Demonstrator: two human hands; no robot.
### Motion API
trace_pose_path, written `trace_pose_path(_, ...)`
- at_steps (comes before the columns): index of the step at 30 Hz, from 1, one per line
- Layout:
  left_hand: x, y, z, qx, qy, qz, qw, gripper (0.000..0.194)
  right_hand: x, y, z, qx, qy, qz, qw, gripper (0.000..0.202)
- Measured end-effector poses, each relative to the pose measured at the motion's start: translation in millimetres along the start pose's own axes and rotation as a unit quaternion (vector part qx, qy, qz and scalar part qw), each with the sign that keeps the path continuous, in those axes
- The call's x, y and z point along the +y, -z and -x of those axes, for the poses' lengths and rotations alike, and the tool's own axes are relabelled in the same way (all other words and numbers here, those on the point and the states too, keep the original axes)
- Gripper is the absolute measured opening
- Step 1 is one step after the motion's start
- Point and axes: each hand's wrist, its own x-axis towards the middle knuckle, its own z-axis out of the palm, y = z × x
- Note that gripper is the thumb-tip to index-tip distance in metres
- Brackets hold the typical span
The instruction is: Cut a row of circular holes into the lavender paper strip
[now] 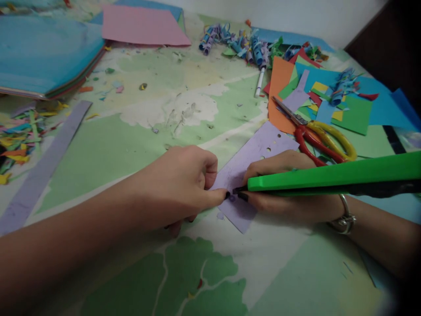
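A purple paper piece (245, 160) with several small holes lies slantwise on the tablecloth. My left hand (184, 184) is closed, its fingers curled, with the thumb tip pressing the paper's left edge. Closed around the front of a long green tool (315, 177) that looks like a box cutter, my right hand (289, 204) rests on the paper's right side. The tool's dark tip meets the paper close to my left thumb, beside a small round mark. A small purple scrap (220, 216) lies just off the paper's edge.
Scissors (324, 134) with red and yellow handles lie beyond my right hand, by coloured paper (381, 101). Fringed paper rolls (243, 44) and a white pen (260, 82) are farther back. Leftward are a purple strip (49, 162), paper scraps (19, 136) and a blue-topped stack (49, 52).
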Motion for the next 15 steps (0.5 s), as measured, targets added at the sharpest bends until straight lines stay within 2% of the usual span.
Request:
trace_pose_path(5, -1.4, -1.0, -0.9, 0.004, -0.008, 0.006, 1.0, 0.021, -0.7, -1.3, -0.5, 0.005, 0.015, -0.028, 0.999, 0.01)
trace_pose_path(15, -2.7, -1.4, -1.7, 0.015, -0.014, 0.007, 1.0, 0.02, -4.5, -1.3, -1.3, 0.003, 0.008, 0.048, 0.999, 0.013)
